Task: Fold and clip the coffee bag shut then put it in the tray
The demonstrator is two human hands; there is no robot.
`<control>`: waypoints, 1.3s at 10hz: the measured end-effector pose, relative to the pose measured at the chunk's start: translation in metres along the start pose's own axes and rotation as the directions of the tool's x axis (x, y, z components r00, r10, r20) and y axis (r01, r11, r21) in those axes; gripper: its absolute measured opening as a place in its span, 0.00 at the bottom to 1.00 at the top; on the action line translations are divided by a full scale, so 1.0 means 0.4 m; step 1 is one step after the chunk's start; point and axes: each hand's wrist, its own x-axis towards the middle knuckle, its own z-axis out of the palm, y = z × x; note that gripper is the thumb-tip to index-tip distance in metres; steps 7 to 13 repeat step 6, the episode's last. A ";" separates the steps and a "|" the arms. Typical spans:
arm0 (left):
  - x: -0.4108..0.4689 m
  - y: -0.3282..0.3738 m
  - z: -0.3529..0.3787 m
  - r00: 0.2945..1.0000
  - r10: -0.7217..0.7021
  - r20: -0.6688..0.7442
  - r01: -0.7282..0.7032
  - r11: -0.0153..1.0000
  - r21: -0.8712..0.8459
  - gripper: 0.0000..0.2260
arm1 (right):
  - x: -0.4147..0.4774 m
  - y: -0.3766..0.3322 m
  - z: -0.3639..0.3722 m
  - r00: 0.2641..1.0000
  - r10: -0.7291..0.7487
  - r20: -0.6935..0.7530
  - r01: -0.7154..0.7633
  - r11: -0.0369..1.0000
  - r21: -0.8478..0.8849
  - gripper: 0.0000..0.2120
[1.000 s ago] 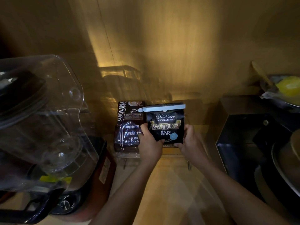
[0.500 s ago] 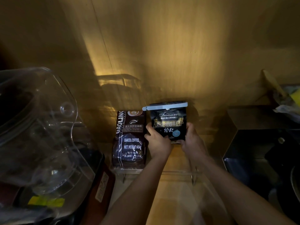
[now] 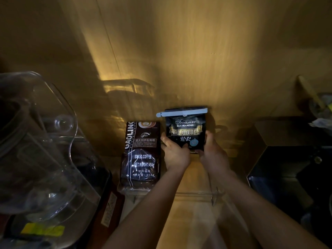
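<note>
I hold a black Blue Mountain coffee bag upright near the wooden back wall. A pale blue clip runs across its folded top. My left hand grips the bag's lower left side and my right hand grips its lower right side. The bag stands over the far part of a clear acrylic tray, whose front rim shows below my wrists. Whether the bag's bottom touches the tray floor is hidden by my hands.
A brown Gaolin coffee bag lies in the tray's left half, beside my left hand. A clear blender jar on a dark base fills the left. A dark metal box stands at the right.
Both hands have carried the clipped bag farther from me, toward the back wall and deeper over the tray. The brown bag has stayed in place.
</note>
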 end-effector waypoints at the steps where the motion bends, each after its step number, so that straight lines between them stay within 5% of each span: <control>1: -0.016 0.000 -0.018 1.000 0.021 -0.018 -0.022 0.994 -0.106 0.35 | 0.000 0.005 -0.025 1.000 -0.012 -0.029 0.011 1.000 -0.018 0.18; 2: -0.039 0.016 -0.060 0.995 0.070 -0.076 -0.083 0.979 -0.188 0.25 | 0.006 -0.003 -0.072 0.999 -0.018 0.028 0.020 0.997 -0.071 0.10; 3: -0.054 0.047 -0.112 0.967 0.233 -0.107 -0.239 0.969 -0.057 0.14 | 0.012 -0.029 -0.122 0.993 -0.063 0.098 0.070 0.995 -0.068 0.07; 5: -0.066 0.140 -0.230 0.807 0.590 -0.027 -0.536 0.752 0.384 0.23 | 0.006 -0.134 -0.249 0.959 -0.272 0.078 0.268 0.961 0.062 0.19; 6: -0.078 0.187 -0.281 0.753 0.658 -0.018 -0.560 0.655 0.508 0.27 | -0.001 -0.191 -0.328 0.936 -0.346 0.060 0.344 0.938 0.028 0.29; 13: -0.078 0.187 -0.281 0.753 0.658 -0.018 -0.560 0.655 0.508 0.27 | -0.001 -0.191 -0.328 0.936 -0.346 0.060 0.344 0.938 0.028 0.29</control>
